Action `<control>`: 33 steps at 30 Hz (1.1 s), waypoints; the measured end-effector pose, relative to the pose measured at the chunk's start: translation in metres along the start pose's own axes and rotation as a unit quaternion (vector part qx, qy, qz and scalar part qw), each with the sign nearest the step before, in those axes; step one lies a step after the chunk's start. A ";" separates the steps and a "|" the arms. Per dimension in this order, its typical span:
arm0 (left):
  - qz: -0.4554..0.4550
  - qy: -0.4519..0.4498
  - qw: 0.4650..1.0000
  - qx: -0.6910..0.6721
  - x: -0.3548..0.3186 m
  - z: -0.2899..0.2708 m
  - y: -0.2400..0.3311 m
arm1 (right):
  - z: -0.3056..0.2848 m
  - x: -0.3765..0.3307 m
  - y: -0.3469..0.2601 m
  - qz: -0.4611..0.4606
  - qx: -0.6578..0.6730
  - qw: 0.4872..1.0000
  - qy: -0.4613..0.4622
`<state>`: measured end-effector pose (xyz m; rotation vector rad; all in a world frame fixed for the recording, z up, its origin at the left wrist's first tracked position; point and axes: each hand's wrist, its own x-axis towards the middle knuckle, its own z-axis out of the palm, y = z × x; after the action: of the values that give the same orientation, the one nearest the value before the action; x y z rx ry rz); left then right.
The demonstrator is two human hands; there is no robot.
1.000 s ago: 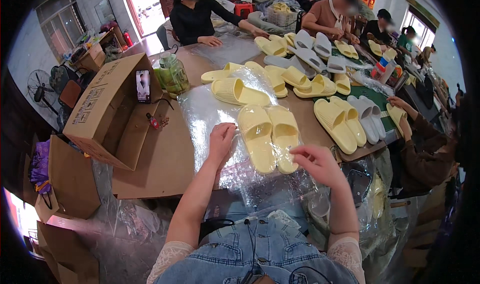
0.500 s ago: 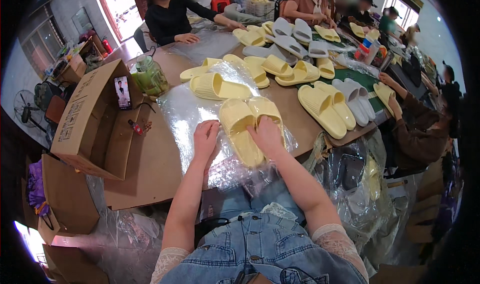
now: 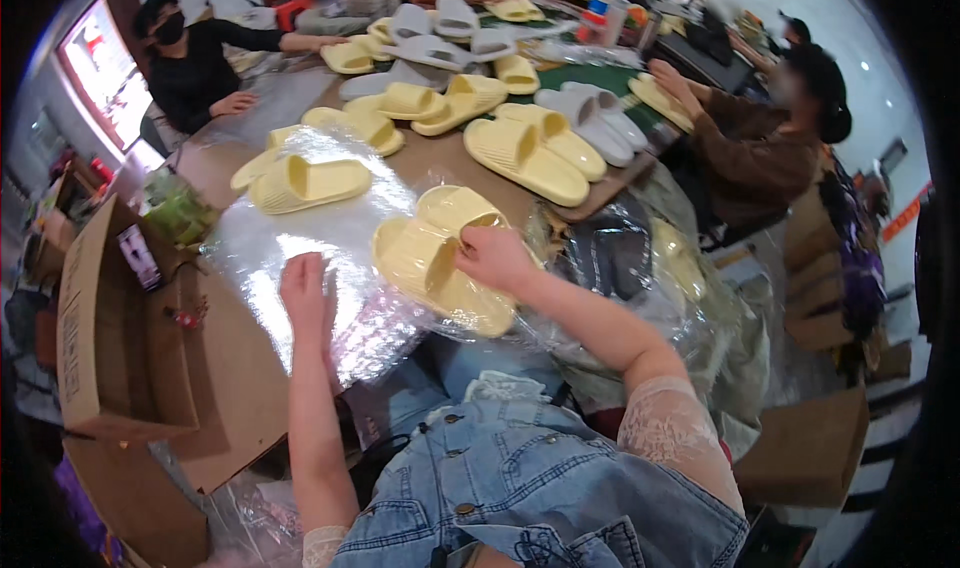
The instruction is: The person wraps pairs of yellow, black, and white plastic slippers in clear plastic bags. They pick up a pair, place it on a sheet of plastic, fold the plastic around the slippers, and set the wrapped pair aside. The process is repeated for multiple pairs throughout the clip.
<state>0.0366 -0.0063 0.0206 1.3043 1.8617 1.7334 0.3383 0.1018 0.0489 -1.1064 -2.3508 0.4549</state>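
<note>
A pair of yellow slippers (image 3: 415, 253) in a clear plastic bag is tilted above the table's near edge. My right hand (image 3: 497, 258) is closed on the pair at its right side, with the thumb and fingertips at the straps. My left hand (image 3: 305, 286) is over a shiny stack of clear plastic bags (image 3: 250, 243), apart from the slippers. Its fingers are curled together, and whatever may be in them is hidden. Just beyond the stack lies a loose yellow slipper (image 3: 335, 180).
More yellow and grey slippers (image 3: 420, 53) cover the table's far side. A cardboard box (image 3: 90, 348) holding a phone (image 3: 138, 256) stands at the left, near a green-filled jar (image 3: 175, 208). A large plastic sack (image 3: 715, 308) hangs at the right edge. Co-workers sit around the table.
The view has turned to the right. My right hand has carried the bagged slippers rightward, off the bag stack. My left hand is now farther from them.
</note>
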 end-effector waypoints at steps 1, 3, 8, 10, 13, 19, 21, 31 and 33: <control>0.006 -0.004 1.000 0.012 0.004 -0.004 -0.005 | -0.021 -0.012 0.012 0.005 -0.020 1.000 -0.015; 0.032 -0.016 0.999 -0.011 0.009 0.002 -0.019 | -0.071 -0.041 0.028 0.022 -0.042 0.998 -0.035; 0.030 -0.005 0.999 0.043 0.004 -0.006 -0.012 | -0.172 -0.098 0.073 0.125 -0.155 0.980 -0.012; 0.018 -0.015 0.998 0.063 0.006 -0.004 -0.015 | -0.205 -0.116 0.096 0.201 -0.188 0.961 0.030; 0.027 -0.020 0.996 0.077 0.008 -0.004 -0.025 | -0.229 -0.156 0.181 0.312 -0.142 0.934 0.103; 0.035 -0.028 0.994 0.101 0.012 -0.004 -0.024 | -0.176 -0.206 0.314 0.494 -0.082 0.864 0.052; 0.028 -0.020 0.997 0.072 0.011 -0.003 -0.031 | -0.159 -0.195 0.328 0.525 -0.134 0.838 0.059; 0.039 -0.022 0.995 0.087 0.009 -0.003 -0.024 | -0.143 -0.208 0.329 0.506 -0.159 0.844 0.078; 0.051 -0.022 0.992 0.110 0.009 -0.002 -0.024 | -0.147 -0.222 0.330 0.510 -0.163 0.844 0.030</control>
<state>0.0200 0.0024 0.0024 1.5300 2.0420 1.5671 0.7464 0.1430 -0.0573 -2.4702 -1.6141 0.3423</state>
